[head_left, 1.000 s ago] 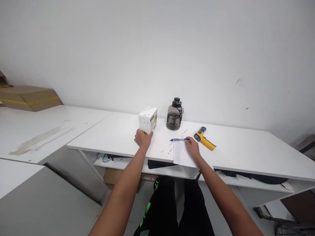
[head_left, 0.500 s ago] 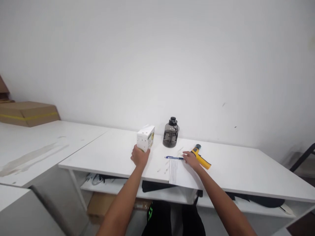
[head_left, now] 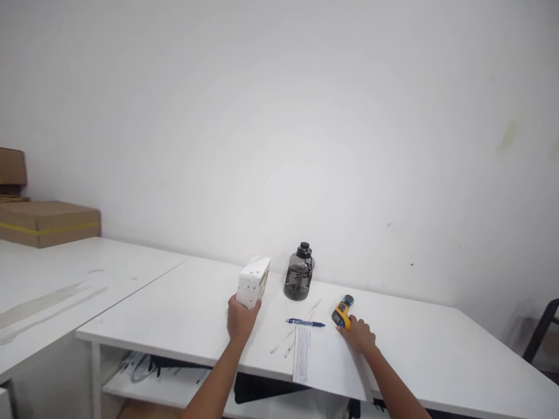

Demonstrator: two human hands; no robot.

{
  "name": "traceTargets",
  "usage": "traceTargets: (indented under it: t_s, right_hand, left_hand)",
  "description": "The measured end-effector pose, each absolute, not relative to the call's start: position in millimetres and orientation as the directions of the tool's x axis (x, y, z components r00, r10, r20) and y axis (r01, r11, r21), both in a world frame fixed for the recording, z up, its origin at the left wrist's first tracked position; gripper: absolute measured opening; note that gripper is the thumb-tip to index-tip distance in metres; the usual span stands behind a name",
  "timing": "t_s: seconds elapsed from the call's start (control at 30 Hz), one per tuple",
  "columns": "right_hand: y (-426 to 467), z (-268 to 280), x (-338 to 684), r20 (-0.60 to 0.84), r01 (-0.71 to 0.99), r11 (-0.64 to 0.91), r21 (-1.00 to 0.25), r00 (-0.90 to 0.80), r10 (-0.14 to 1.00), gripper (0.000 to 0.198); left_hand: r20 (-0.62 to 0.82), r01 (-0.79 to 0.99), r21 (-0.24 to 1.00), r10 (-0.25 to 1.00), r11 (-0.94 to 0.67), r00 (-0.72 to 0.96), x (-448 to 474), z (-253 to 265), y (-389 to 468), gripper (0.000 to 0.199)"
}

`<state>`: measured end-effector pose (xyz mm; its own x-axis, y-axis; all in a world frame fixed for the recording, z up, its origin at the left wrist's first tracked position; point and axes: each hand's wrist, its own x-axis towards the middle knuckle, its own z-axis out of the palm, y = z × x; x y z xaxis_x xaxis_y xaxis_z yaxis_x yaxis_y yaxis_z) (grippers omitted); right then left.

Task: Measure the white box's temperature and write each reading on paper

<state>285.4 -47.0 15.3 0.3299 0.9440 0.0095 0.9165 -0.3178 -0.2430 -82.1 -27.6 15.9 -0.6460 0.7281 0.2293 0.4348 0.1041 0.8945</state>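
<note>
My left hand [head_left: 243,317] is closed around the lower part of a white printed cardboard box [head_left: 252,279], which stands upright and leans slightly. My right hand [head_left: 358,336] is wrapped over the handle of a yellow and black infrared thermometer [head_left: 342,315], whose head points away toward the wall. Most of its handle is hidden under my fingers. Between the hands a blue pen [head_left: 305,322] lies on the table, just beyond a printed sheet of paper [head_left: 325,361] that overhangs the front edge.
A dark translucent water jug [head_left: 299,273] stands near the wall on the white table [head_left: 183,314]. Brown cardboard boxes [head_left: 65,221] sit on the adjoining table at the left. A shelf [head_left: 157,387] with cables runs below the tabletop. A black frame [head_left: 541,331] is at the far right.
My right hand has moved from the pen's tip to the thermometer's handle and taken hold of it. The thermometer has turned a little. My left hand keeps the box; the view has tilted up.
</note>
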Motion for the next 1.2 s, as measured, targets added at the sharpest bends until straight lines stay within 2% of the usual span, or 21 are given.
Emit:
traceTargets:
  t_s: [0.1,0.17,0.27,0.37,0.43,0.57,0.73,0.9,1.2]
  right_hand:
    - [-46,25,291,-0.034,0.889,-0.321,-0.325,0.329,0.944,0.062]
    - [-49,33,295,-0.01,0.848,-0.281,-0.45,0.31,0.951,0.056]
    - [-65,44,293,0.131,0.747,-0.126,-0.652,0.275,0.952,0.044]
    - [-100,57,278,0.264,0.664,0.052,-0.746,0.223,0.938,0.037]
    - [-133,67,261,0.291,0.601,0.138,-0.787,0.165,0.942,0.032]
    - [-198,85,224,0.27,0.521,0.205,-0.829,0.052,0.962,0.022]
    - [-247,101,205,0.194,0.481,0.161,-0.862,0.02,0.981,0.012]
    - [-269,114,206,0.196,0.481,0.159,-0.862,0.028,0.98,0.013]
    - [-288,102,211,0.217,0.453,0.187,-0.871,0.013,0.976,0.03]
  left_hand:
    - [0.181,0.366,0.925,0.735,0.098,-0.654,-82,21,-32,0.075]
    - [0.181,0.322,0.945,0.725,0.059,-0.665,-82,24,-37,0.075]
    - [0.207,0.251,0.967,0.715,-0.045,-0.668,-79,30,-46,0.072]
    - [0.227,0.132,0.974,0.758,-0.185,-0.612,-70,39,-62,0.067]
    - [0.221,0.022,0.968,0.804,-0.25,-0.552,-59,46,-78,0.064]
    - [0.199,-0.143,0.948,0.88,-0.284,-0.43,-37,61,-119,0.054]
    - [0.16,-0.305,0.92,0.945,-0.248,-0.284,-23,71,-170,0.055]
    - [0.111,-0.354,0.92,0.978,-0.169,-0.178,-12,79,-206,0.067]
    - [0.084,-0.345,0.931,0.991,-0.116,-0.106,-1,77,-231,0.078]
